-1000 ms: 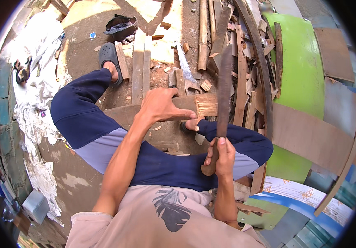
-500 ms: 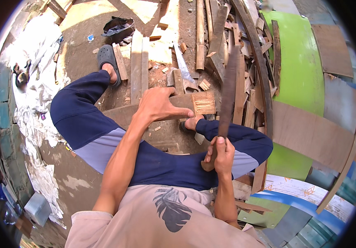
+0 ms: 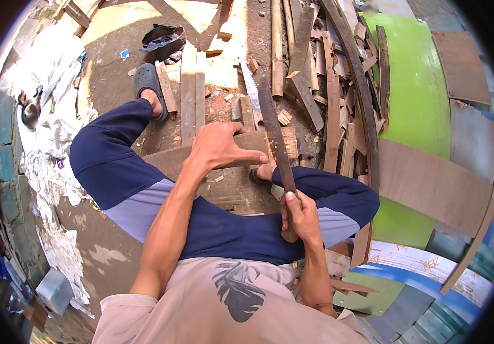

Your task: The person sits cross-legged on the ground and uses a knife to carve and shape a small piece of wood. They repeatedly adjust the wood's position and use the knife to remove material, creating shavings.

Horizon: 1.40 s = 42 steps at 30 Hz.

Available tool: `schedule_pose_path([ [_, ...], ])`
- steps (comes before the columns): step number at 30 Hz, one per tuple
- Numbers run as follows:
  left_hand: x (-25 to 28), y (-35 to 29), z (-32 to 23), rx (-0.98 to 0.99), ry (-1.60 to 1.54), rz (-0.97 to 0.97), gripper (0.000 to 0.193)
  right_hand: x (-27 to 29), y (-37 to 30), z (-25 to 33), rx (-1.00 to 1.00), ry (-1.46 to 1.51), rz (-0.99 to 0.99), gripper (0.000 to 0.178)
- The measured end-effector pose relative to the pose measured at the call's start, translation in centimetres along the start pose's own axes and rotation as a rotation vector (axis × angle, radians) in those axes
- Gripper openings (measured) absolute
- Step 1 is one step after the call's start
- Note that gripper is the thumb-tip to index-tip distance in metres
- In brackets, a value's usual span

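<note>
A brown wooden plank [image 3: 169,160] lies crosswise in front of me, its right end hewn down to pale, bare wood [image 3: 289,143]. My left hand [image 3: 217,148] grips it from above near that end, thumb stretched along it toward the right. In my right hand [image 3: 302,217] is a machete [image 3: 279,140] with a long dark blade, held by its wooden handle [image 3: 289,234]. The blade points away from me and crosses over the pale end, just right of my left thumb. Whether its edge touches the wood I cannot tell.
A handsaw [image 3: 250,86] lies on the ground beyond the plank, among wood chips and offcuts. Boards and sticks [image 3: 333,97] pile up to the right, beside a green sheet [image 3: 413,86]. White crumpled sheeting [image 3: 52,126] covers ground at left. My sandaled foot [image 3: 150,89] rests far left.
My right hand has brought the machete leftward and down, from right of the plank's end to across it. My left hand and the plank stay where they were.
</note>
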State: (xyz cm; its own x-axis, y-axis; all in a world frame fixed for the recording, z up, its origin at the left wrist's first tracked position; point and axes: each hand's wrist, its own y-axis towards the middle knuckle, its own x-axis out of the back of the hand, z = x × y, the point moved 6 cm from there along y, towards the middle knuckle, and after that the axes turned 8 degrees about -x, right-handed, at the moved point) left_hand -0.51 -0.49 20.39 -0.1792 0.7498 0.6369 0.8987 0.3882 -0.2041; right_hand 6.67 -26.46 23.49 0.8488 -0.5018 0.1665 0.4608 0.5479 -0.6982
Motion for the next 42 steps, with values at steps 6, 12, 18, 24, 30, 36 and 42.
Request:
schedule_pose_path([
  [6, 0.5, 0.1, 0.2, 0.016, -0.012, 0.008, 0.082, -0.1, -1.1, 1.1, 0.104, 0.215, -0.043, 0.042],
  [12, 0.3, 0.1, -0.2, 0.013, -0.010, 0.004, 0.084, 0.6, -0.9, 1.0, 0.089, 0.229, -0.148, 0.041],
  [18, 0.5, 0.0, -0.1, 0.002, -0.014, -0.025, 0.084, 0.3, -1.4, 1.0, 0.135, 0.257, -0.167, 0.041],
  [24, 0.5, 0.3, -0.4, 0.010, -0.007, -0.011, 0.083, 0.2, -0.6, 0.6, 0.023, 0.126, -0.100, 0.041],
  [30, 0.7, 0.3, 0.1, 0.001, -0.050, -0.036, 0.092, 0.5, -1.4, 2.0, 0.123, 0.394, -0.090, 0.041],
  [36, 0.7, 0.4, -0.2, 0.010, -0.016, -0.035, 0.087, 1.1, -0.6, 0.8, 0.150, 0.187, -0.227, 0.039],
  [42, -0.2, 0.4, 0.3, 0.025, -0.032, 0.006, 0.081, 1.9, -1.1, 0.9, 0.108, 0.332, -0.096, 0.041],
])
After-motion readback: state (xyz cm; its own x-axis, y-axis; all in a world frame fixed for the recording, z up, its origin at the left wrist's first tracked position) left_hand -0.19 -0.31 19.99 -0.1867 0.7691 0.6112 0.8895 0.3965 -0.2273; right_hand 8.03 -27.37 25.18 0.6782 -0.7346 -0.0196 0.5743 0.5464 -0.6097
